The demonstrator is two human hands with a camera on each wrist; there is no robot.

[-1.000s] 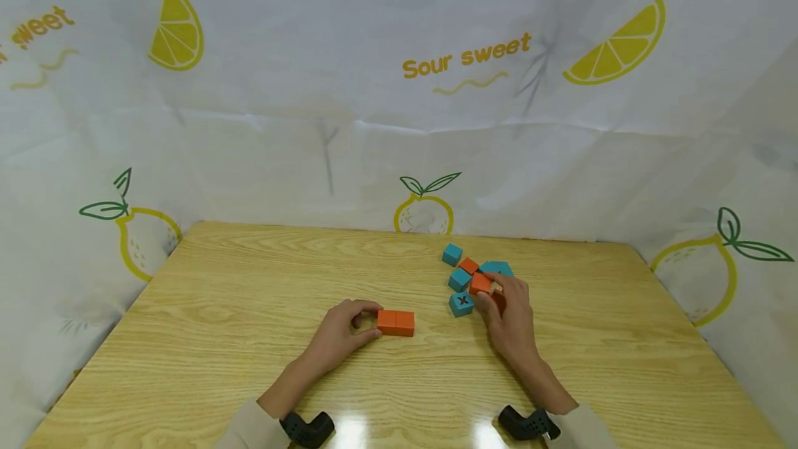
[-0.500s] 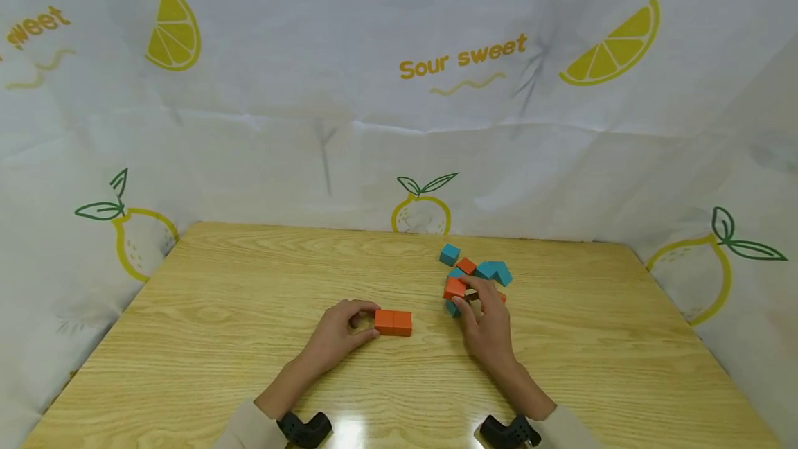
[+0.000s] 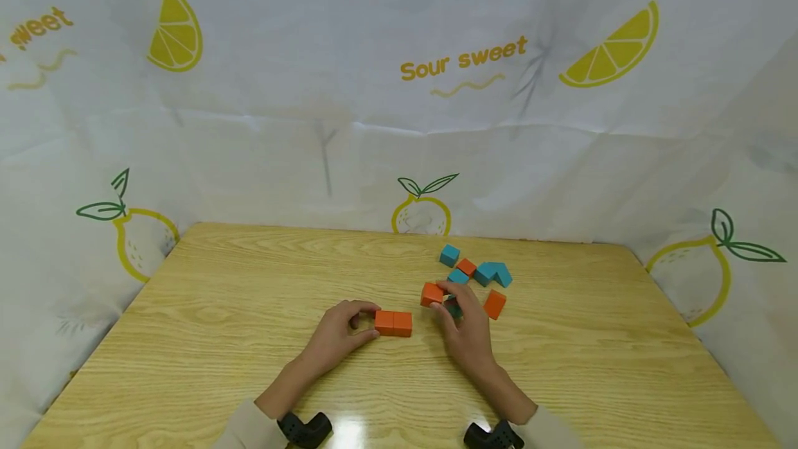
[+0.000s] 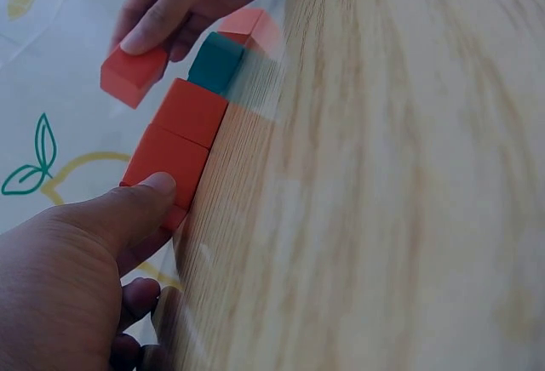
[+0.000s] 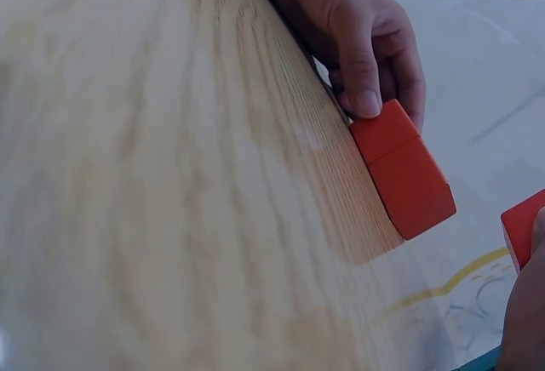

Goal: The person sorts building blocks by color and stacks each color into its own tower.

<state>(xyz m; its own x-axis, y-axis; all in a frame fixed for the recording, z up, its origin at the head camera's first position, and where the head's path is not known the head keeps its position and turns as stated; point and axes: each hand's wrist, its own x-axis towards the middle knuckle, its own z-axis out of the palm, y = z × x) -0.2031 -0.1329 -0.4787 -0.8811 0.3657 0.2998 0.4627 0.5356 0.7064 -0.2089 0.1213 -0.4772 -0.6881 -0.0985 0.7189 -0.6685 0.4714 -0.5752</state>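
Observation:
Two orange cubes stand side by side on the wooden table, their faces together. My left hand pinches the left one between thumb and forefinger, which the left wrist view shows close up at the cube pair. My right hand pinches another orange cube and carries it raised above the table, to the right of and behind the pair. In the right wrist view that raised cube is cut off by the edge. A blue cube is partly hidden behind the right fingers.
Beyond the right hand lie several blocks: a blue cube, an orange block, another blue block and a notched blue piece. An orange block lies right of that hand. A white lemon-print cloth hangs behind the table.
My right hand has lifted the orange cube out of the group of blocks and brought it leftward, nearer the pair. My left hand has stayed at the pair.

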